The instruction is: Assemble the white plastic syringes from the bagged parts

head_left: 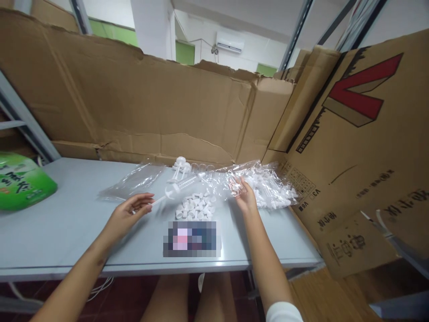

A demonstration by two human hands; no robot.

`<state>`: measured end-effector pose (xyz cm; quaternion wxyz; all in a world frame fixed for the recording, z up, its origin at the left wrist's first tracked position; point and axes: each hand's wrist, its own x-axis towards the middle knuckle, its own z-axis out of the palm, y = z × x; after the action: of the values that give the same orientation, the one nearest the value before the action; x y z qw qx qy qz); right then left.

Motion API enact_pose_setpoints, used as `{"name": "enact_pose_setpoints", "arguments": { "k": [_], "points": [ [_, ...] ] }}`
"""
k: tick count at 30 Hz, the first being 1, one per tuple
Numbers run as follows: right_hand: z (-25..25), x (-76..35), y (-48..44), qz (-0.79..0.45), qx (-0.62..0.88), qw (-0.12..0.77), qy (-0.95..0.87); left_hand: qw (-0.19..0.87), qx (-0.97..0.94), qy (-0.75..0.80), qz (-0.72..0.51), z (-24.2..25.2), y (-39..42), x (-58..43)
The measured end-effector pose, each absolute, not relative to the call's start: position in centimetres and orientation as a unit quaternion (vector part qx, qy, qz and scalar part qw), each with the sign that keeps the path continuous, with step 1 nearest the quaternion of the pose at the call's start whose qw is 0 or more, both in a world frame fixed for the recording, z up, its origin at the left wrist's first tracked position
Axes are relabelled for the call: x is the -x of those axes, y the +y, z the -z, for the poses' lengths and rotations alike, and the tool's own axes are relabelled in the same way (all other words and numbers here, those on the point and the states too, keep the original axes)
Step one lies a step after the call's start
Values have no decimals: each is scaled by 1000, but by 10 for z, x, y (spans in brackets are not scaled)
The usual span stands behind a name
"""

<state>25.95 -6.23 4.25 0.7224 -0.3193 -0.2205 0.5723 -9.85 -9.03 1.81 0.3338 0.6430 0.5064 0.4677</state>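
A large clear plastic syringe (189, 182) with a white flange points up and to the right over the table. The thumb and fingers of my left hand (134, 209) are closed on the end of its white plunger rod. My right hand (246, 197) is at the left side of a clear plastic bag (268, 185) of small white parts, its fingers curled on the film. Whether those fingertips also pinch a part is hard to see. Between my hands lies a heap of small white caps (196, 206). Behind the syringe are several white plungers (181, 166).
A flattened clear bag (134, 181) lies at the back left of the grey table (83, 228). A pixelated flat object (192, 239) is near the front edge. A green package (25, 183) stands far left. Cardboard walls (187, 107) enclose the back and right.
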Motion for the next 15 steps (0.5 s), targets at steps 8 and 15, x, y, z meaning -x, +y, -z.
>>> {"name": "enact_pose_setpoints", "arguments": {
  "k": [8,15],
  "points": [
    [-42,-268,-60,-578,314,726,-200,308,-674,529,-414,3,-87,115],
    [-40,-268,-61,-582,304,726,-204,309,-704,523,-367,-1,-85,111]
  ]
}}
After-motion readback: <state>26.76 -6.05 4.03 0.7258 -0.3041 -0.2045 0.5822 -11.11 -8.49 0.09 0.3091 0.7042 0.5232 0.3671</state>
